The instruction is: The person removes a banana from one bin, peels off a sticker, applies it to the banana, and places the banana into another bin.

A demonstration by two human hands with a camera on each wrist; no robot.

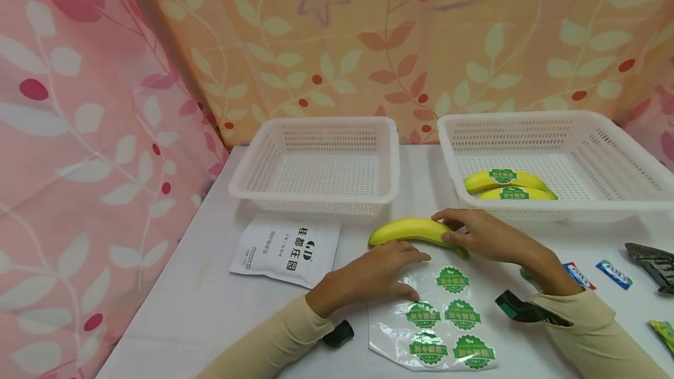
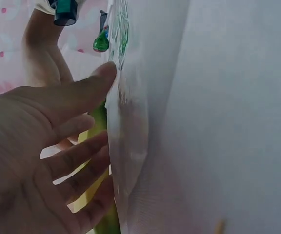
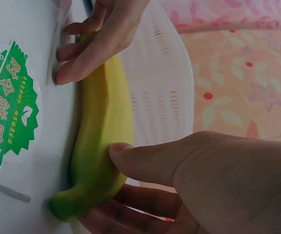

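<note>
An unlabelled yellow banana [image 1: 405, 230] lies on the white table in front of the baskets. My right hand [image 1: 444, 227] grips its green stem end, thumb on top and fingers curled underneath, which is plain in the right wrist view [image 3: 126, 180]. My left hand [image 1: 405, 271] lies flat with straight fingers on the top of a clear sticker sheet [image 1: 442, 326], fingertips touching the banana [image 3: 104, 122]. The sheet carries several round green stickers [image 1: 452, 279]. In the left wrist view the left hand [image 2: 82, 126] has its thumb against the sheet's edge [image 2: 130, 141].
An empty white basket [image 1: 321, 127] stands at the back centre. A second basket [image 1: 553, 119] at the back right holds two stickered bananas [image 1: 502, 180]. A white printed pouch [image 1: 286, 250] lies left. Small packets [image 1: 613, 274] and a black object [image 1: 653, 262] lie right.
</note>
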